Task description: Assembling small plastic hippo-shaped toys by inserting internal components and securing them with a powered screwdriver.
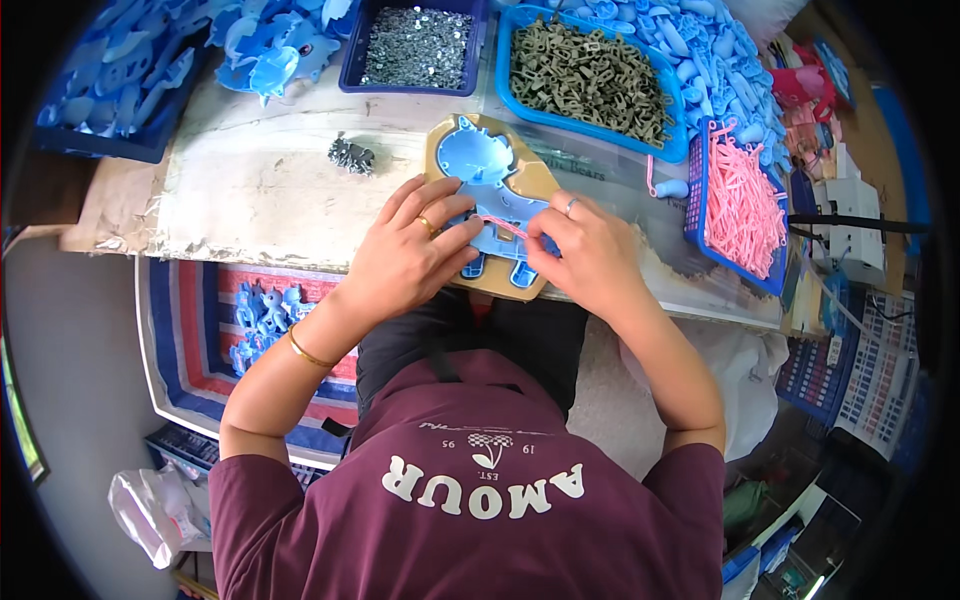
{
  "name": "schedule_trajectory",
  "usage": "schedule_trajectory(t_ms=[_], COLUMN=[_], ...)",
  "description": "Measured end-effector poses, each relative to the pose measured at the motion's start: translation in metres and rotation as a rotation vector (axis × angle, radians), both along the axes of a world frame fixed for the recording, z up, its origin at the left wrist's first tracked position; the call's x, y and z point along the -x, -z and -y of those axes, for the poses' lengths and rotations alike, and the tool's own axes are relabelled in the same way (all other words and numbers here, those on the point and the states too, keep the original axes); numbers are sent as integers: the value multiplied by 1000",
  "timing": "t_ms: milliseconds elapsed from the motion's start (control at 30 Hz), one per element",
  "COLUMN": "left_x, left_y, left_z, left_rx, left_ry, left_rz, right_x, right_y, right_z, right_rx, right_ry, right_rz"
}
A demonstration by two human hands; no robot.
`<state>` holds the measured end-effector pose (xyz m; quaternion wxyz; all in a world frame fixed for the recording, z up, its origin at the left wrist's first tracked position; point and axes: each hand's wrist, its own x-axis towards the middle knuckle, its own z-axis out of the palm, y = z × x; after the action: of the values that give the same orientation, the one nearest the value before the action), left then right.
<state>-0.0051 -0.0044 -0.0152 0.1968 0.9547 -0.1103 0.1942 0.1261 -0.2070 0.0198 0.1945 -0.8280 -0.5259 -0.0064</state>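
A light-blue plastic toy half-shell point(478, 158), hollow side up, lies in a tan shaped holder point(532, 180) at the table's front edge. My left hand point(425, 235) spreads its fingers over the shell's left side, fingertips near its middle. My right hand point(588, 250) pinches a thin pink plastic strip point(503, 226) that lies across the shell's body. Its left end reaches toward my left fingertips; whether they touch it I cannot tell. The fingers hide part of the shell's middle.
Beyond my hands stand a tray of small silvery parts point(468, 8) and a blue tray of brownish clips point(672, 90). A basket of pink strips point(705, 190) is at right. Dark small pieces point(352, 155) lie left. Blue toys point(270, 310) fill part of a lower-left bin.
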Motion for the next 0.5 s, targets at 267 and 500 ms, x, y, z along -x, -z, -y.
schedule_trajectory(t_ms=[267,500], left_x=[0,-3], left_y=[0,-10], left_z=[0,-6], left_rx=[32,147], left_ry=[1,19], left_rz=[-15,18], right_x=[-5,-9], right_y=[6,-25], right_z=[0,-29], right_rx=[-24,-118], right_ry=[36,-15], right_rz=[-13,-160])
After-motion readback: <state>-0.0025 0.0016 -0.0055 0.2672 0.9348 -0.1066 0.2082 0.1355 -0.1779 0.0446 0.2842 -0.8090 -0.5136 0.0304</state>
